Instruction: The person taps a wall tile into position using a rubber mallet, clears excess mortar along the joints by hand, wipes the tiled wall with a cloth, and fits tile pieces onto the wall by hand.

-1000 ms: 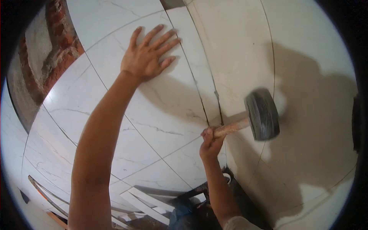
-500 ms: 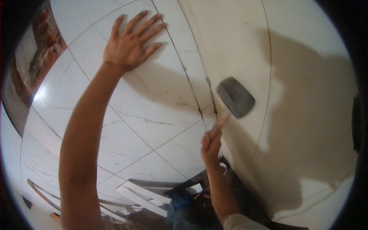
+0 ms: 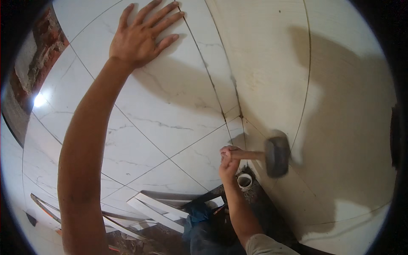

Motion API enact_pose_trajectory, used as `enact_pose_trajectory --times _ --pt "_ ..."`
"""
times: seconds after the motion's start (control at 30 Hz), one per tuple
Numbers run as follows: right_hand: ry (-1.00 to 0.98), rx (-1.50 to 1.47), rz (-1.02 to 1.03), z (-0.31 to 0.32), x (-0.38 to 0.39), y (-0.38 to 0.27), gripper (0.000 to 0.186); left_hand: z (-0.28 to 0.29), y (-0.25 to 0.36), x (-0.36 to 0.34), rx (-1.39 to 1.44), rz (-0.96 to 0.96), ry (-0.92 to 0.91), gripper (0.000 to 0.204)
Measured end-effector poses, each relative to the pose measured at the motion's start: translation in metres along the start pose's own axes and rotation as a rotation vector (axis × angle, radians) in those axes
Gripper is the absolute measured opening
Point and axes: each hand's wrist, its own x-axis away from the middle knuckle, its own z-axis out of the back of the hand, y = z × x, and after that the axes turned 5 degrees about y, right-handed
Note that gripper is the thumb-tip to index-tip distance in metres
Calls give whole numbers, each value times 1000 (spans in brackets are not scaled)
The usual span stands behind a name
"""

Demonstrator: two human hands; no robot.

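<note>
My left hand lies flat with spread fingers on a white marbled wall tile, its fingertips close to a dark joint near the corner. My right hand is wrapped round the wooden handle of a mallet. The mallet's dark, blocky head points right, slightly blurred, in front of the cream wall. From this view I cannot tell whether the head touches that wall. Between the two walls runs a narrow strip with dark joints, near my right hand.
A white pipe end stands at the foot of the corner. White strips and a blue bag-like item lie low in the middle. Rough exposed brick shows at the upper left. A large shadow falls across the right wall.
The mallet head has swung down and to the right, so its handle is now nearly level. My left hand stays on the tile; the whole view has shifted slightly.
</note>
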Motion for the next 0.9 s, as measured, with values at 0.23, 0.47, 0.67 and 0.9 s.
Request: enact_pose_trajectory --times 0.23,0.47,0.67,0.9 --pt "-86 234 197 19 -1 24 13 -4 3 0 -34 -12 0 62" --pt "-33 305 -79 7 8 1 16 -6 3 4 -58 14 -37 62" --pt "-91 402 -314 9 5 3 20 -12 -3 2 -74 -12 42 61" --pt "-154 655 -164 28 3 24 21 -8 5 4 -39 -17 31 61"
